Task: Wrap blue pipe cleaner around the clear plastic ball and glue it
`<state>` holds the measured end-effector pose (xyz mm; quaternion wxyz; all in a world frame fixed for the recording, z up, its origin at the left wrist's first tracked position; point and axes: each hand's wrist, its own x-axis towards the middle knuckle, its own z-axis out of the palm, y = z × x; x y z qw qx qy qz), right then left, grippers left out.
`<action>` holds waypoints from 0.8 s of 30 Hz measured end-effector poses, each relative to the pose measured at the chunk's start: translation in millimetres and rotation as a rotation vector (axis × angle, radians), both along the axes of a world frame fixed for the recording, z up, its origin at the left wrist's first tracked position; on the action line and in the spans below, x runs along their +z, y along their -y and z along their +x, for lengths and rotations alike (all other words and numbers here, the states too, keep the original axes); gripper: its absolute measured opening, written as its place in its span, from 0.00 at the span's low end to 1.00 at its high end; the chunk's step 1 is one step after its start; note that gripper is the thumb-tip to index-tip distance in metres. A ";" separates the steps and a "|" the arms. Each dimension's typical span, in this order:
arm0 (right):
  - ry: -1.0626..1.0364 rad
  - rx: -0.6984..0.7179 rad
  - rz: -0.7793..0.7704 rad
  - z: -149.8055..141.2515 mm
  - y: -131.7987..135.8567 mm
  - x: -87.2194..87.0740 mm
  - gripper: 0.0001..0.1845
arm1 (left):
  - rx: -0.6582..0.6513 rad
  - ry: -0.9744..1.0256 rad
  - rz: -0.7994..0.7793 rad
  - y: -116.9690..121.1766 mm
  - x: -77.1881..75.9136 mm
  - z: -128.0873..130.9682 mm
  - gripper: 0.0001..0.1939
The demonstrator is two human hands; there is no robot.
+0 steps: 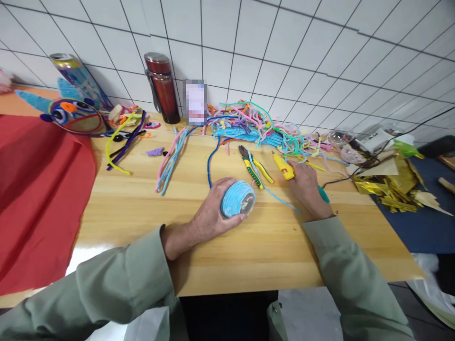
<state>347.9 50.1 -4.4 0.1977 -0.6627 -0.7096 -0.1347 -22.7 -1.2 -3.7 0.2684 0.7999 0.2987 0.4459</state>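
Note:
My left hand point(215, 208) is wrapped round a ball wound in light blue pipe cleaner point(236, 201); a bare greyish round patch shows on its right end. Over to the right, my right hand point(306, 187) closes on a yellow glue gun point(283, 166), its nozzle pointing up and left. The fingers hide most of the gun's handle. Between the hands lie pliers with yellow and green handles point(253, 166). A single light blue pipe cleaner point(275, 196) crosses them and trails toward my right wrist.
A heap of coloured pipe cleaners point(249, 128) lies along the tiled wall. A dark red flask point(161, 87), a phone point(195, 102) and a can point(81, 80) stand there too. Red cloth point(39, 203) covers the left side; gold foil point(394, 184) lies at the right. A black cord point(341, 180) runs rightward.

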 end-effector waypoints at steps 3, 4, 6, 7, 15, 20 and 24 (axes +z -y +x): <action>-0.182 0.095 0.109 -12.2 9.7 15.5 0.20 | 0.030 0.013 -0.021 -0.1 0.3 -1.2 0.40; -0.256 0.127 0.142 -18.3 14.4 21.2 0.19 | 0.046 0.016 -0.035 -0.2 0.0 -1.7 0.39; -0.406 0.168 0.169 -32.6 25.0 31.4 0.18 | 0.077 0.021 -0.071 -0.9 -1.2 -2.3 0.39; -0.488 0.180 0.158 -40.1 30.4 35.4 0.16 | 0.091 0.025 -0.086 -1.4 -2.0 -2.4 0.39; -1.008 0.341 -0.144 -81.2 55.7 34.0 0.17 | 0.111 0.045 -0.014 -4.4 -0.7 -4.2 0.36; -0.985 0.378 -0.244 -79.0 64.5 31.5 0.17 | 0.083 0.037 -0.010 -3.6 3.5 -4.3 0.34; -0.891 0.332 -0.165 -66.1 66.5 45.4 0.12 | 0.067 0.062 0.000 -6.1 -0.6 -2.3 0.41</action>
